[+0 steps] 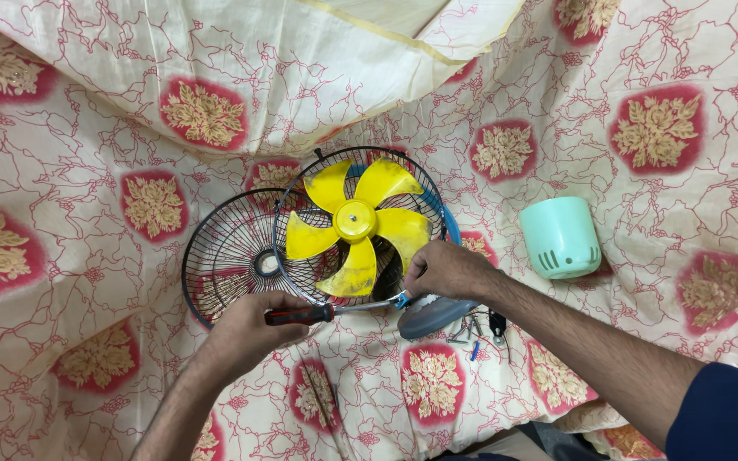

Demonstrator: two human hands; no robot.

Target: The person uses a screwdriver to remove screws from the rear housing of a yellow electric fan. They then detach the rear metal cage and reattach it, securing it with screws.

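A small fan lies on a patterned cloth, with a yellow blade (pixel 354 224) sitting inside its black wire rear guard (pixel 420 183). A second black wire guard (pixel 219 256) lies beside it on the left, partly under it. My left hand (pixel 245 329) grips a screwdriver (pixel 313 313) with a dark red and black handle; its shaft points right toward the guard's lower rim. My right hand (pixel 446 269) rests on that lower rim, fingers closed over the fan near the screwdriver tip. A grey-blue fan base (pixel 429 316) shows below my right hand.
A mint-green plastic motor cover (pixel 561 239) lies to the right of the fan. Several loose screws and small parts (pixel 471 329) sit on the cloth just below the fan base. The cream and red flowered cloth (pixel 87 171) covers the whole surface, folded over at the top.
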